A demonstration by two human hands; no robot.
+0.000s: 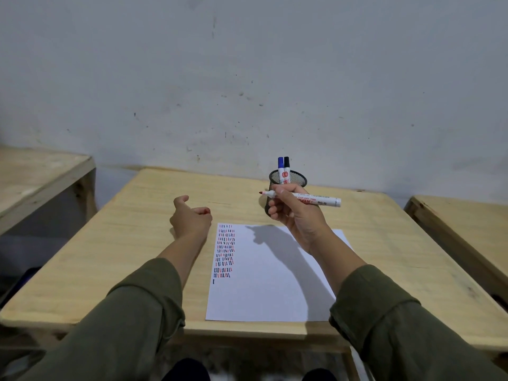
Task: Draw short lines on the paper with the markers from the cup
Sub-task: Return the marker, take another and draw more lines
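Note:
My right hand (pixel 295 215) holds an uncapped red marker (pixel 316 199) level above the paper, its tip pointing left. My left hand (pixel 191 217) hovers left of the sheet, fingers curled around something red, seemingly the marker's red cap (pixel 204 210). The white paper (pixel 275 284) lies on the wooden table (pixel 123 257) and carries rows of short black, blue and red lines (pixel 225 250) down its left side. Behind my right hand stands a black mesh cup (pixel 294 178) with a blue-capped marker (pixel 281 167) and a black-capped marker (pixel 287 167) upright in it.
A second wooden table (pixel 35 174) stands at the left and a third (pixel 461 229) at the right. A grey scuffed wall (pixel 247 78) rises right behind the table. My knees show below the table's front edge.

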